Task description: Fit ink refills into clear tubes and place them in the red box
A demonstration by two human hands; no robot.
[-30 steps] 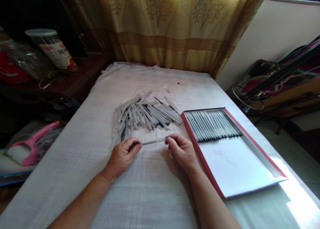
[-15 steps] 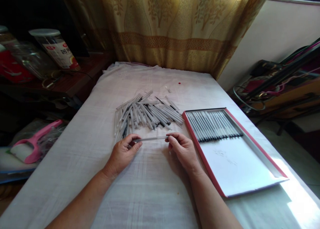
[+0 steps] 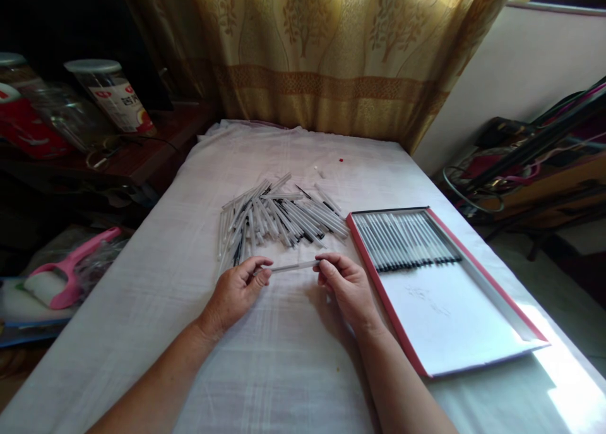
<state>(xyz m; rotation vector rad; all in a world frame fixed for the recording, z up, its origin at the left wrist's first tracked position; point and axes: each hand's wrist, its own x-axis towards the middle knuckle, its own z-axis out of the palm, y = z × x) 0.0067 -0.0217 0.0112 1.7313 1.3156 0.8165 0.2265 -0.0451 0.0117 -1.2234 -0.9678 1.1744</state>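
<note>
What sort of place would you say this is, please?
Probably a room in a home, judging by the gold tree-patterned curtain, the pale cloth spread under the work, and the labelled jar on the dark wooden furniture.

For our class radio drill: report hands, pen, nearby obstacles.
Left hand, right hand: pinching opposite ends. Pen: held crosswise. Nearby: loose pens just beyond, red-edged box at right.

The single slim plastic pen tube (image 3: pixel 293 267) shows translucent grey-white, the heaped thin plastic tubes (image 3: pixel 279 218) cloudy white flecked with black, the shallow rectangular cardboard box (image 3: pixel 466 333) red-sided and white inside, the cloth-covered surface (image 3: pixel 265 364) white with faint lilac checks, and the draped fabric curtain (image 3: pixel 343 48) gold with brown trees above a rust band.
</note>
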